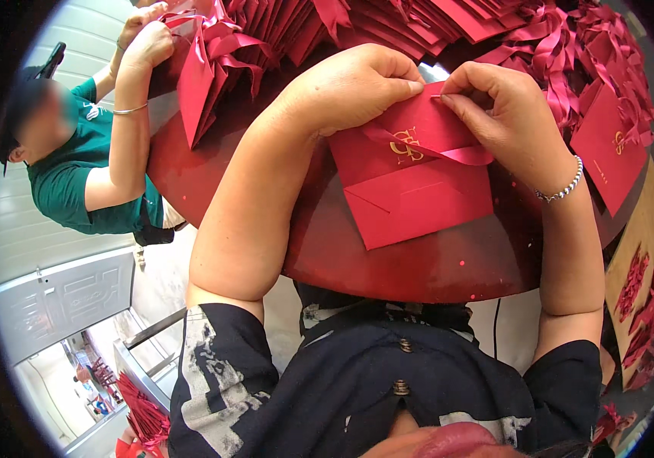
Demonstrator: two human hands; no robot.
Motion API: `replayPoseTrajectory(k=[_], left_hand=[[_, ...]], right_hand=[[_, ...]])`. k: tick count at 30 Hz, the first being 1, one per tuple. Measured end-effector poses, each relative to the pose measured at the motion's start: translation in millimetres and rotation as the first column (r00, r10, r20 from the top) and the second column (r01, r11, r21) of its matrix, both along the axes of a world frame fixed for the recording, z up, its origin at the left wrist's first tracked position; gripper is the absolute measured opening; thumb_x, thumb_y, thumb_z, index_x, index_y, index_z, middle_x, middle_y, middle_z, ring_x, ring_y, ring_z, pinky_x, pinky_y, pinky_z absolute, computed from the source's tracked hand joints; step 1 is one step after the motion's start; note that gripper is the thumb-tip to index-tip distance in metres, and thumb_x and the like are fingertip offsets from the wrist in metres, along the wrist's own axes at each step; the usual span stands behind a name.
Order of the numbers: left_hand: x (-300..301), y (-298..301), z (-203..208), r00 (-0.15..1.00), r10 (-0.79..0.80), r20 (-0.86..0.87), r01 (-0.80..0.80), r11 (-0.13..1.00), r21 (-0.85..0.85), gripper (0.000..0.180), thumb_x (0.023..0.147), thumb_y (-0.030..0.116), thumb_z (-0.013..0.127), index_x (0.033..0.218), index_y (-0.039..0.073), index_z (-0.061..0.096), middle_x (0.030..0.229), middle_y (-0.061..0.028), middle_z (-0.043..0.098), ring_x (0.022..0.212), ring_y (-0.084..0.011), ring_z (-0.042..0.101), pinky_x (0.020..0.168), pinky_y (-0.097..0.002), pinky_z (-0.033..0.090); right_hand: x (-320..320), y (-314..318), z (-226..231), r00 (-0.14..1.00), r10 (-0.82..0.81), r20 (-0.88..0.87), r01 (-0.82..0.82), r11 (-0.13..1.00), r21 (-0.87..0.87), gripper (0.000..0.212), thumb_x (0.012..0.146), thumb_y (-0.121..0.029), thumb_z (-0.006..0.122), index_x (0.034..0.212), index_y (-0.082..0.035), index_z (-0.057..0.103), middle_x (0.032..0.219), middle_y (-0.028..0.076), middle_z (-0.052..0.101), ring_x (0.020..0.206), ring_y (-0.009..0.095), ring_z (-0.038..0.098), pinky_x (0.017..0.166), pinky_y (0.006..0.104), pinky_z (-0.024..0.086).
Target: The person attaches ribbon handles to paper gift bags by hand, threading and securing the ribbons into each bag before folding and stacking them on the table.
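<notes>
A flat red paper gift bag (418,198) with gold print lies in front of me on the table, its folded bottom toward me. Across its front loops a red ribbon handle (464,155). My left hand (376,84) is closed, thumb and fingers pinching the bag's top edge. Just right of it, my right hand (499,111), with a beaded bracelet at the wrist, is closed in a pinch at the same edge. Whether a ribbon end is also between its fingertips is too small to tell.
The dark red round table (411,278) curves before me. Stacked red bags (418,23) fill its far side, with ribboned bags (605,145) at right. A co-worker in a green shirt (90,168) handles ribboned bags (209,84) at left. More red pieces lie on a wooden board (640,229).
</notes>
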State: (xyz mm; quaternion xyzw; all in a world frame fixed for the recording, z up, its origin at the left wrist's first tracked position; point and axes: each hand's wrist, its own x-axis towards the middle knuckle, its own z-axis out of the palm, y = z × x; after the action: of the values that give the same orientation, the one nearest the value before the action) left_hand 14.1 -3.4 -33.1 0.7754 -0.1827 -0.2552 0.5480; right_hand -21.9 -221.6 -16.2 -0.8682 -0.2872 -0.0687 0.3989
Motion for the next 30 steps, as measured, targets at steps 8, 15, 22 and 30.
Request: replayPoseTrajectory(k=[8, 15, 22, 30], left_hand=[[-3.0, -1.6, -0.5, 0.999, 0.023, -0.029, -0.024, 1.0, -0.017, 0.02, 0.093, 0.017, 0.061, 0.097, -0.001, 0.071, 0.078, -0.0008, 0.066, 0.069, -0.0083, 0.057, 0.062, -0.0265, 0.047], [-2.0, -1.6, -4.0, 1.0, 0.022, -0.013, -0.022, 1.0, -0.004, 0.02, 0.093, 0.017, 0.062, 0.097, -0.001, 0.071, 0.074, 0.0007, 0.063, 0.066, -0.0074, 0.054, 0.059, -0.0263, 0.046], [-2.1, -2.4, -2.3, 0.999, 0.005, 0.037, -0.006, 1.0, 0.005, 0.02, 0.092, 0.017, 0.062, 0.096, -0.001, 0.071, 0.074, -0.0009, 0.065, 0.067, -0.0081, 0.055, 0.06, -0.0272, 0.047], [-4.4, -4.3, 3.6, 0.997, -0.064, 0.04, 0.059, 0.993, 0.104, 0.017, 0.097, 0.014, 0.062, 0.1, -0.001, 0.067, 0.086, 0.0035, 0.065, 0.078, -0.0039, 0.057, 0.071, -0.0203, 0.048]], right_hand=[[-2.5, 0.2, -3.5, 1.0, 0.007, 0.013, -0.006, 0.999, -0.041, 0.008, 0.085, -0.004, 0.066, 0.088, 0.002, 0.064, 0.075, 0.014, 0.063, 0.068, 0.023, 0.062, 0.063, 0.0329, 0.049], [-1.0, 0.4, -9.5, 0.998, 0.023, 0.064, -0.019, 0.998, -0.062, 0.007, 0.088, -0.002, 0.066, 0.088, 0.003, 0.062, 0.075, 0.01, 0.062, 0.066, 0.015, 0.058, 0.062, 0.0282, 0.046], [-1.3, 1.0, -6.1, 1.0, 0.014, 0.003, -0.014, 1.0, -0.015, 0.006, 0.088, -0.001, 0.066, 0.088, 0.003, 0.062, 0.074, 0.009, 0.061, 0.067, 0.013, 0.057, 0.063, 0.0279, 0.046], [-2.4, 0.8, -5.8, 0.986, 0.077, 0.145, -0.064, 0.994, -0.093, 0.006, 0.086, 0.0, 0.065, 0.087, 0.002, 0.06, 0.076, 0.013, 0.06, 0.067, 0.023, 0.06, 0.063, 0.032, 0.047]])
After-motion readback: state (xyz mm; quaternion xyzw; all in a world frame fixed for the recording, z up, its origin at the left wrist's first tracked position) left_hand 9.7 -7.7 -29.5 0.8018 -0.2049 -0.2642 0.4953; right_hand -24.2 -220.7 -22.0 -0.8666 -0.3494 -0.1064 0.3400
